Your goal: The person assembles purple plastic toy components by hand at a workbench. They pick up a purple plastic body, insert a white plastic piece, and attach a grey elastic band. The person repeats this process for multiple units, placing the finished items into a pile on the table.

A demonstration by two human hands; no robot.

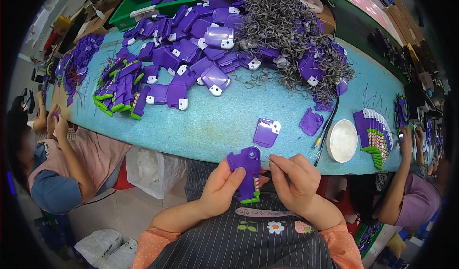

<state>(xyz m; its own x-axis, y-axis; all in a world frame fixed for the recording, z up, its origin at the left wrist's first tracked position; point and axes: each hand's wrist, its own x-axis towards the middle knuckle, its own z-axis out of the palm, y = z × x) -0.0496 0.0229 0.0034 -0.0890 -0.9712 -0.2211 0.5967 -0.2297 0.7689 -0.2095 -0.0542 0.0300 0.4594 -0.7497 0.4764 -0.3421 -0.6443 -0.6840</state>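
Observation:
My left hand (pixel 217 190) grips a purple plastic housing half (pixel 248 176) with a bright green end and a red-and-white striped strip, its hollow side up. Just to the right of it, my right hand (pixel 297 179) is closed in a pinch on a thin wire-like piece, whose shape is too fine to make out. On the table beyond both hands lies a purple cover with a white corner (pixel 266 133). Farther right rests an empty-handled, hollow purple part (pixel 311 122).
Purple covers (pixel 191 49) heap at the back, beside a tangle of grey wire springs (pixel 287 25). Green-tipped purple parts (pixel 119 85) pile at left. A white bowl (pixel 342 141), a cable (pixel 330 121) and fanned assembled pieces (pixel 375 135) lie right. People sit on both sides.

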